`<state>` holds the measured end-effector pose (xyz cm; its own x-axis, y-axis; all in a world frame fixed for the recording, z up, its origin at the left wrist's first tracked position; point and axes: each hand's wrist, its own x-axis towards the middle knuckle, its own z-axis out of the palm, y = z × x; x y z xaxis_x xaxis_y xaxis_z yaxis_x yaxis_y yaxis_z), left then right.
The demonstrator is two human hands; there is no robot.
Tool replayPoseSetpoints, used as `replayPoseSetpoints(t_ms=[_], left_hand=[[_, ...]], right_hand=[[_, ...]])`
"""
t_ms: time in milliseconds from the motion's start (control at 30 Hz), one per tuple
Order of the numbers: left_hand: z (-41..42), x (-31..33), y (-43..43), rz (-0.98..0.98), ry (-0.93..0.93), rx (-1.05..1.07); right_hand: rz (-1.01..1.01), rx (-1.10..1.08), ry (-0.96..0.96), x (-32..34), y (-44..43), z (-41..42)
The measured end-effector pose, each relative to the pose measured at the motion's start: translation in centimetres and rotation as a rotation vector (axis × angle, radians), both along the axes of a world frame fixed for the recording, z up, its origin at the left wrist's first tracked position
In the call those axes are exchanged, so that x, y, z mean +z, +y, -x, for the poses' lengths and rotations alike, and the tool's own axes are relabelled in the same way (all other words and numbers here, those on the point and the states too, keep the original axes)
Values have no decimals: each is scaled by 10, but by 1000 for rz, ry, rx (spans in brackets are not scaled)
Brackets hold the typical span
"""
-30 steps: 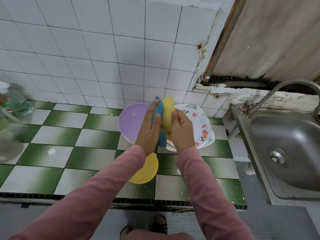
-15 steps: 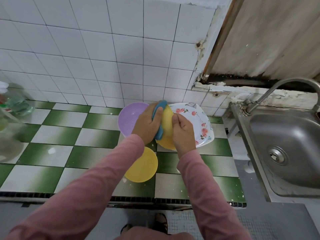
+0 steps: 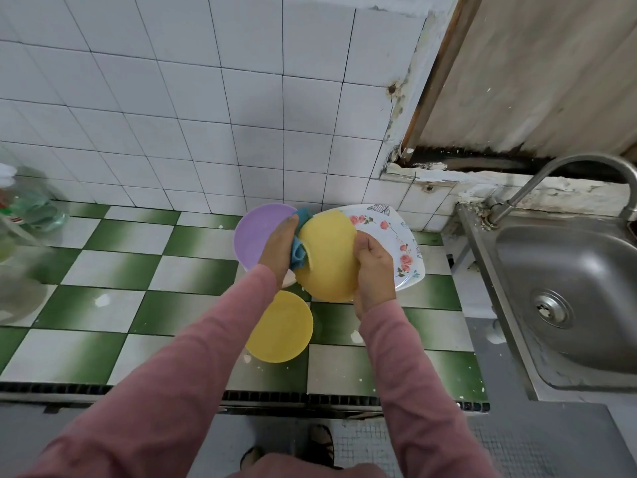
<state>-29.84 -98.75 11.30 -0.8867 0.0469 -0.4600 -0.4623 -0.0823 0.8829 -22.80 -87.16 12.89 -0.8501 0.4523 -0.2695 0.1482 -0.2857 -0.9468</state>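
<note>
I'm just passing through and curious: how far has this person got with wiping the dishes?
About midway, I'd guess. The lone yellow dish lies apart near the front edge of the counter, perhaps already wiped. In hand: the right hand grips another yellow dish while the left hand rubs it with a blue cloth. The purple bowl and the flowered plate behind seem to be waiting.

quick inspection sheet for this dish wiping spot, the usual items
surface: green-and-white tiled counter, white specks on it
job's things: yellow dish held above the counter; blue cloth against its left edge
clutter: purple bowl and floral plate behind it; second yellow dish nearer; bottle far left
grippers: left hand holds the cloth; right hand grips the dish's right edge
cables: nothing seen
surroundings: white wall tiles; steel sink and tap at right
</note>
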Motion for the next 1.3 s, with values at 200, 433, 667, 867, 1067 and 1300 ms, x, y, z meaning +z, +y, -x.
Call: replayPoseSetpoints(t_ms=[200, 433, 667, 867, 1067, 1300], left_hand=[[-8, -22, 7, -86, -28, 170], [-48, -41, 23, 341, 829, -90], [-18, -23, 8, 742, 1240, -476], [-18, 3, 5, 500, 666, -365], [-11, -9, 5, 180, 287, -123], [-26, -14, 22, 120, 265, 91]], right_hand=[[752, -204, 63, -12, -3, 0], [786, -269, 111, -10, -5, 17], [369, 39, -75, -11, -6, 5], [-21, 119, -104, -12, 10, -1], [390, -43, -57, -20, 28, -6], [891, -261, 39, -20, 24, -8]])
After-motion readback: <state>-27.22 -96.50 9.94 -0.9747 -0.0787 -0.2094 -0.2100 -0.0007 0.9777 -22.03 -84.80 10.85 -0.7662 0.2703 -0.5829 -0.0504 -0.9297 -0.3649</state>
